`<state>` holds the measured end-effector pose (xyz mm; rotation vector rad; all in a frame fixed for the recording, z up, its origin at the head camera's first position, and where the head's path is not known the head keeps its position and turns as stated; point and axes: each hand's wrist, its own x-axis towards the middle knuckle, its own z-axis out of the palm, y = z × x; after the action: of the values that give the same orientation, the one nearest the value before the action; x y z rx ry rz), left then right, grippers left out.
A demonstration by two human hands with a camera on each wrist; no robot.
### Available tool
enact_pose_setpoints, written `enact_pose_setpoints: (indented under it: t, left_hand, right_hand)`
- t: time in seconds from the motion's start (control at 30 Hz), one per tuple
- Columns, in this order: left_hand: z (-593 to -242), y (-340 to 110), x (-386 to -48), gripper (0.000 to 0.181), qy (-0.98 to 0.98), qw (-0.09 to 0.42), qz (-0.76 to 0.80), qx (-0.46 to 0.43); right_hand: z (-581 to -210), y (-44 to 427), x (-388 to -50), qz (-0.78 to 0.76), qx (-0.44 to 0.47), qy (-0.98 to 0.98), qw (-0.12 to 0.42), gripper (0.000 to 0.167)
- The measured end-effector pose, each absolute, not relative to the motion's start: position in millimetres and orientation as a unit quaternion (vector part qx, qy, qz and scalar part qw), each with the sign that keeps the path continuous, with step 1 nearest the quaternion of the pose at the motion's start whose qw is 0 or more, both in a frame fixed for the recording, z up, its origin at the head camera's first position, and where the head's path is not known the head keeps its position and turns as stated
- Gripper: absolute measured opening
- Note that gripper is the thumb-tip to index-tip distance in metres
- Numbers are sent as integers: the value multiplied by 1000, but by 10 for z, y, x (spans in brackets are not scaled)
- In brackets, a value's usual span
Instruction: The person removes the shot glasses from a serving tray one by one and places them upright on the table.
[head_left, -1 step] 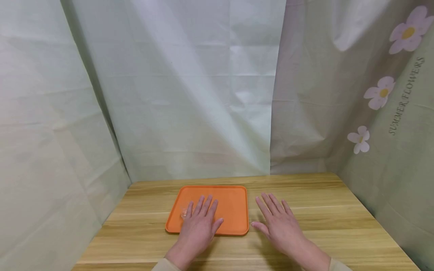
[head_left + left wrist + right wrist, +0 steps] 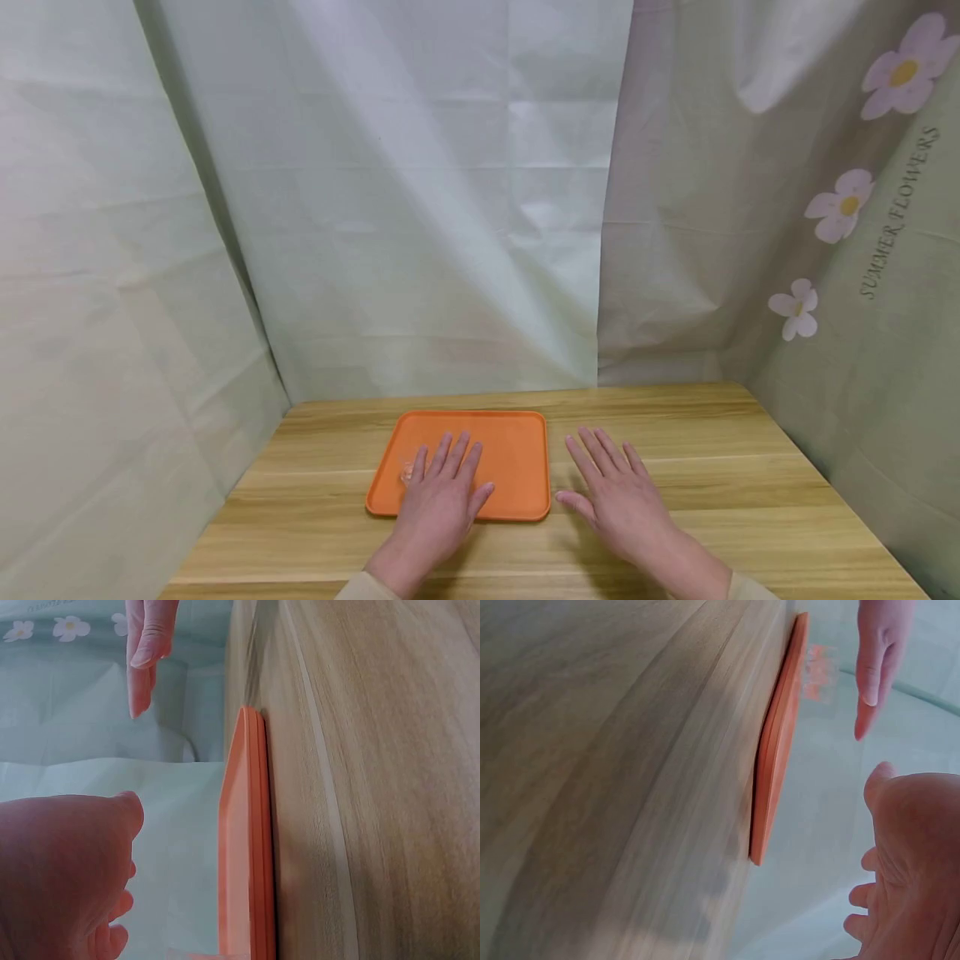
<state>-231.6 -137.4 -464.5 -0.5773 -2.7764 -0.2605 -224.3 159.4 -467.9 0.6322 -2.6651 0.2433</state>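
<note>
My left hand [image 2: 438, 508] hovers palm down over the near left part of an orange tray [image 2: 513, 467], its fingers straight and spread, holding nothing. A small clear object [image 2: 407, 474] sits on the tray's left side, partly hidden by that hand. The right wrist view shows this see-through thing [image 2: 821, 671] standing above the tray's rim; its exact kind cannot be made out. To the right of the tray, my right hand [image 2: 626, 504] is held above the table with straight, spread fingers and nothing in it. Both wrist views show a gap between hands and tray.
The tray lies flat on a wood-grain table [image 2: 697, 442]. Pale green cloth [image 2: 420, 208] hangs behind and on both sides, with printed flowers [image 2: 840, 206] and lettering at the right.
</note>
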Motion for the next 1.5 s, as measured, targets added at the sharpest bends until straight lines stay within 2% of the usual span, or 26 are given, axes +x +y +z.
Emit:
enact_pose_setpoints:
  t: [0.77, 1.1, 1.5]
  left_hand:
    - [-4622, -1558, -2353, 62, -967, 150, -103, -177]
    - [-4595, -1768, -2400, 63, -962, 184, -102, -172]
    - [-4522, -1967, -2385, 62, -971, 169, -98, -140]
  right_hand:
    - [-4720, 1506, -2248, 87, 239, -952, 169, 76]
    - [-4701, 1433, -2231, 97, 252, -954, 129, 77]
    - [-4681, 1367, -2179, 130, 271, -948, 105, 75]
